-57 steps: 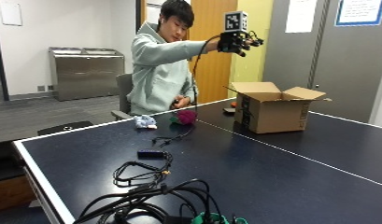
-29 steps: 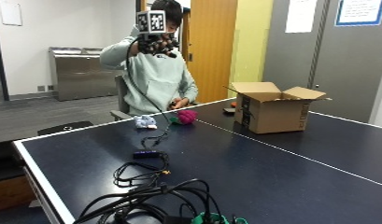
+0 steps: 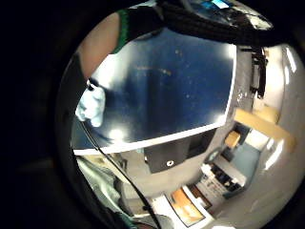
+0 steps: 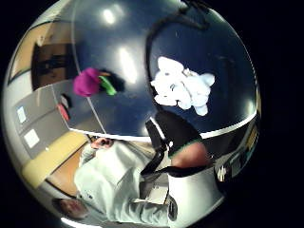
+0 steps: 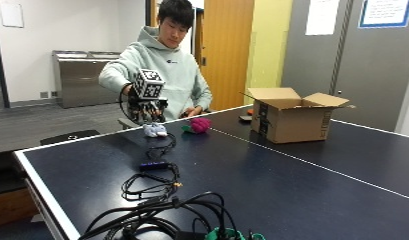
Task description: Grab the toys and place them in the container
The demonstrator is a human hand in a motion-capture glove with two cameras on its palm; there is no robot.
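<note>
Item 1, gloved right hand (image 5: 145, 107): I see it above the table's (image 5: 270, 185) far long edge, directly over the pale toy, not touching it. Its fingers (image 5: 151, 114) point down and look relaxed and slightly spread; they hold nothing, as far as I can judge from the outside view, where the glove is dark against the sleeve.

Item 2, pale toy (image 5: 155, 130): a small white-blue soft figure lying on the dark blue table, close to the far edge where the person sits. The thumb side palm view shows it (image 4: 183, 86) spread flat on the surface, just inside the white border line; the little finger side palm view catches only a part of it (image 3: 91, 107).

Item 3, pink toy (image 5: 200, 125): a round magenta plush with a green part, resting on the table near the same far edge, beside the pale toy (apart from it, nearer the box). It also shows in the thumb side palm view (image 4: 89, 81).

Item 4, cardboard box (image 5: 292, 119): stands upright on the table near the far edge, flaps open, well apart from both toys.

Item 5, bare left hand (image 5: 191, 111): I see it low behind the table edge, just behind the pink toy.

Item 6, black cables (image 5: 154, 200): loops lying towards the table's near corner.
</note>
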